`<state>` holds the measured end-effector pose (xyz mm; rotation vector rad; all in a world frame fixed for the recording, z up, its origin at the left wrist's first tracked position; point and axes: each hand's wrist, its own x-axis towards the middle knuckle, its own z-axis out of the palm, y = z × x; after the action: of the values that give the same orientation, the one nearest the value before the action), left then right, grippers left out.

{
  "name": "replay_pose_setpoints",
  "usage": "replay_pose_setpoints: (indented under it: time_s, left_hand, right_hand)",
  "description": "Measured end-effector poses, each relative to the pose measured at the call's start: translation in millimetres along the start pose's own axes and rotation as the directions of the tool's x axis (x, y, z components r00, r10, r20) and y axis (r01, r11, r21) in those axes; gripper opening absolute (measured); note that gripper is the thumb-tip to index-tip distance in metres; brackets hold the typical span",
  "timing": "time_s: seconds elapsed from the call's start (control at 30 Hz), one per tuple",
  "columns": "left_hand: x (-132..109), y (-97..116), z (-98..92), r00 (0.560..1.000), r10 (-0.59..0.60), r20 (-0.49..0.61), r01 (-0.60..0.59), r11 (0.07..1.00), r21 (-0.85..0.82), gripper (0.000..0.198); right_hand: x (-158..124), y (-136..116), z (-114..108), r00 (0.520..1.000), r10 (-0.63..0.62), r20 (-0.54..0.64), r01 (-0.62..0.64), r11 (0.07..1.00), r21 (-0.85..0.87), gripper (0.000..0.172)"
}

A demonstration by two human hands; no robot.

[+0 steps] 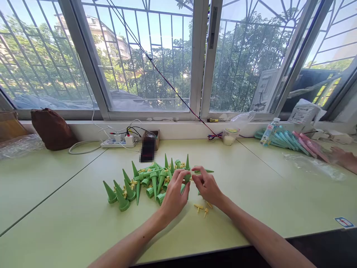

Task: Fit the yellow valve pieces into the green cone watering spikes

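My left hand (176, 193) is closed around a green plastic spike (187, 177), whose lower part is mostly hidden by the fingers. Just to its right, my right hand (208, 189) has its thumb and forefinger curled in close to the spike's head. Whatever those right fingertips pinch is too small to make out. A pile of green spikes (154, 179) lies left of and behind my hands, some standing point up, others on their sides. Small yellow T-shaped pieces (198, 207) lie below my right hand, and more are scattered among the pile.
Behind the pile are a small box (155, 138), a dark blurred object (147, 149) and a power strip (118, 142). A brown bag (52, 128) stands far left. At right are a bottle (269, 132), teal and pink packs (290, 141) and another person's hand (344, 158).
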<state>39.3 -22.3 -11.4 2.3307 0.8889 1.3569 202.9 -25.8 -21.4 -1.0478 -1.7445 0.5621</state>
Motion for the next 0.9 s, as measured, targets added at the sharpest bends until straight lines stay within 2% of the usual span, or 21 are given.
replay_pose_setpoints:
  time_s: [0.27,0.47,0.9]
  left_hand:
    - [0.0,-2.4,-0.3,1.000,-0.014,-0.027,0.015,0.999,0.046,0.030]
    - [-0.1,-4.7,0.3,0.999,-0.016,-0.041,0.019,0.997,0.074,0.028]
    - [-0.4,-4.8,-0.5,0.998,-0.036,-0.044,0.039,0.997,0.074,0.026]
  right_hand:
    - [1.4,0.5,-0.4,1.000,-0.018,-0.007,0.018,0.998,-0.055,0.026]
    - [2.5,-0.1,-0.9,0.997,-0.075,-0.007,0.075,0.993,-0.090,0.037]
    - [2.1,0.5,0.0,0.996,-0.084,0.015,0.085,0.994,-0.067,0.032]
